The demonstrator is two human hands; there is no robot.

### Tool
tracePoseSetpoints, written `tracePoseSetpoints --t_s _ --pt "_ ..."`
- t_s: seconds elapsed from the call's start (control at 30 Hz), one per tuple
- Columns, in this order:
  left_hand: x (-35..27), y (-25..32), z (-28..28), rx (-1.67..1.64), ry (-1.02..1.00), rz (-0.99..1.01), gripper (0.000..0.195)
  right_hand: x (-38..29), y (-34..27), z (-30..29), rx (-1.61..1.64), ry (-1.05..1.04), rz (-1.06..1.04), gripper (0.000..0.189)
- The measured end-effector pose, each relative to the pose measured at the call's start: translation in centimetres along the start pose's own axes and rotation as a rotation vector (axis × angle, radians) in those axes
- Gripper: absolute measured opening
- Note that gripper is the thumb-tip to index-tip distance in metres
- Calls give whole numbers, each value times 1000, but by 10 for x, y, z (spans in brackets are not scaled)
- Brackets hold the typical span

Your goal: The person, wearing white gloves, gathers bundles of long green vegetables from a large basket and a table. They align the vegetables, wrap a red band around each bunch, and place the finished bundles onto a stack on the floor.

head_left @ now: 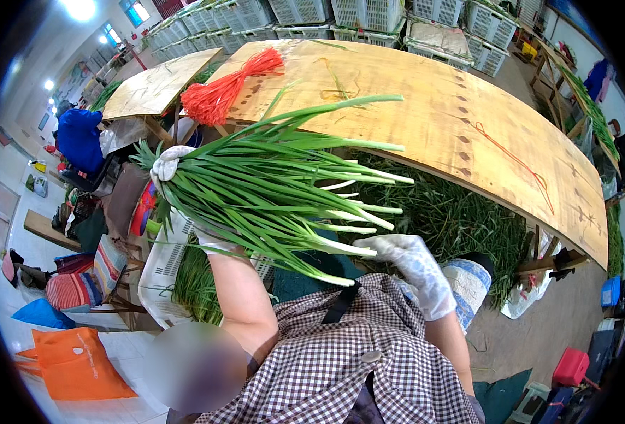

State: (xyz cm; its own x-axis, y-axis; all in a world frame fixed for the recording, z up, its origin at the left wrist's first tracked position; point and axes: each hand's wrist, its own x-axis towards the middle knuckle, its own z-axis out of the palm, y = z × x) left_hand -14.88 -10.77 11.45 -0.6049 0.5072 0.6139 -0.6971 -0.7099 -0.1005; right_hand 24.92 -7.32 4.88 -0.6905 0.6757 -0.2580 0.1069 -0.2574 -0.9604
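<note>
My left hand (171, 164), in a pale glove, is closed around the leafy end of a bunch of garlic chives (259, 175). The long green leaves fan out to the right and end in separate white stalks. Close to the lowest white ends is my right hand (413, 265), in a whitish glove under a clear plastic one. Its fingers are bent, and the fingertips reach the end of one stalk; whether they pinch it cannot be made out. The bunch hangs in the air before my checked apron (344, 339), overlapping the near edge of the wooden table (407, 106).
Red plastic ties (227, 87) lie bundled on the table's left; an orange tie (519, 159) lies right. Loose greens (434, 228) are heaped beneath. A white crate (156, 281) of greens stands at my left. A person in blue (80, 139) sits farther left. Stacked crates (365, 16) stand behind.
</note>
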Motion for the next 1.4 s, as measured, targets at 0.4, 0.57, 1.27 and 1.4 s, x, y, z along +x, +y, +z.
tracePoseSetpoints --t_s 0.4,0.57,1.27,1.4 --pt "-14 -27 7 -59 -89 -97 25 16 4 37 138 -432 -6 58" --pt "-18 -28 14 -89 -102 -134 25 -4 -2 38 93 -342 -59 47" --pt "-21 -15 5 52 -39 -135 21 7 4 49 -520 220 -212 34" --pt "-13 1 1 9 -55 -124 20 -4 12 22 -346 242 -52 22"
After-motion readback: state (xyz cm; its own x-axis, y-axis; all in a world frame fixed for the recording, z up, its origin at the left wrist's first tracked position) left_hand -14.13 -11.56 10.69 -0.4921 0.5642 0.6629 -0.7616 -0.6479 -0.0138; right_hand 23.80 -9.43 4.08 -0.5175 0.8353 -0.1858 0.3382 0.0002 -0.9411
